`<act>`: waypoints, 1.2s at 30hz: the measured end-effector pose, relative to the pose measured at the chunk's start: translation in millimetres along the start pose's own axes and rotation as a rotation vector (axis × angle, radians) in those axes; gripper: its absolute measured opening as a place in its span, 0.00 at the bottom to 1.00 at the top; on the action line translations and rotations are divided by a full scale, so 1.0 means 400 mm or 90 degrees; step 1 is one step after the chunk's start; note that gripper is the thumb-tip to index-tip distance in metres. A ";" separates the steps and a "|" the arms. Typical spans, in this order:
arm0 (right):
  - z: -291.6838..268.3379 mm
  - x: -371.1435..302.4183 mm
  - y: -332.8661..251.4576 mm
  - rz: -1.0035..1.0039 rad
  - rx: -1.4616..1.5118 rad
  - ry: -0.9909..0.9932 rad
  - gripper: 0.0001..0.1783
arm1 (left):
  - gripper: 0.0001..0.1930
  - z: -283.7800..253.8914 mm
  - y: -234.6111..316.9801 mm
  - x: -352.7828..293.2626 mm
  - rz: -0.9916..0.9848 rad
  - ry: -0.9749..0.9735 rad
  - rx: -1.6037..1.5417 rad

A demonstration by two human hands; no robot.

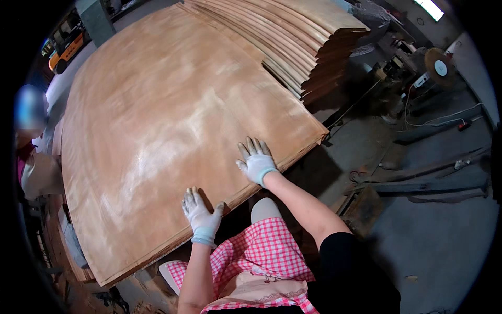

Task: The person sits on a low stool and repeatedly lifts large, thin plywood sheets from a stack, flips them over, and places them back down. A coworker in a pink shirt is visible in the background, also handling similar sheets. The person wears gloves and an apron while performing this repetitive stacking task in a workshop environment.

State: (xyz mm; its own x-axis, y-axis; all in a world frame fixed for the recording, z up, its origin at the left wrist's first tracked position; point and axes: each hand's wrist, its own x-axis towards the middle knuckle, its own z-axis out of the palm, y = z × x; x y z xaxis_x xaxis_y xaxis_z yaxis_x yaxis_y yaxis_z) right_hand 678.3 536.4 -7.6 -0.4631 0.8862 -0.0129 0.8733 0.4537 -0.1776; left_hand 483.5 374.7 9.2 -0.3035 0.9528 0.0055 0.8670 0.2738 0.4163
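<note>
A large stack of thin wood veneer sheets (151, 120) lies before me, its top sheet smooth, light brown and slightly wavy. My left hand (201, 215), in a white glove with grey-stained fingertips, is at the near edge of the stack. Its fingers point away from me and the thumb is spread out. Further right, my right hand (256, 161) wears a matching glove and rests near the same edge, fingers apart on the top sheet. Neither hand grips anything.
Folded veneer sheets (314, 36) are piled behind the stack at the far right. A person (36, 157) stands at the left edge. Machinery with a round disc (439, 67) and cables is at right, metal bars (429, 183) on the floor. An orange vehicle (65, 52) stands far left.
</note>
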 end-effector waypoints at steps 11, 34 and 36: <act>0.084 -0.023 -0.132 -0.122 0.203 0.052 0.35 | 0.33 -0.032 -0.094 -0.008 -0.050 0.064 0.255; 0.063 -0.051 -0.456 -0.230 -0.040 -0.061 0.39 | 0.37 -0.140 -0.307 -0.020 -0.180 0.049 0.112; 0.071 -0.056 -0.454 -0.207 -0.060 -0.065 0.39 | 0.38 -0.146 -0.309 -0.033 -0.164 0.059 0.089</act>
State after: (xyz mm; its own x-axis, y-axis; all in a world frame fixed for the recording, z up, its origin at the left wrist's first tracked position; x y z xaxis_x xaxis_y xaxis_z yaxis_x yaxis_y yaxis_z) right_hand 525.5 431.5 -3.1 -0.7276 0.6824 -0.0697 0.6858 0.7212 -0.0977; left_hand 357.2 320.4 10.7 -0.5498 0.8353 0.0008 0.8007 0.5268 0.2854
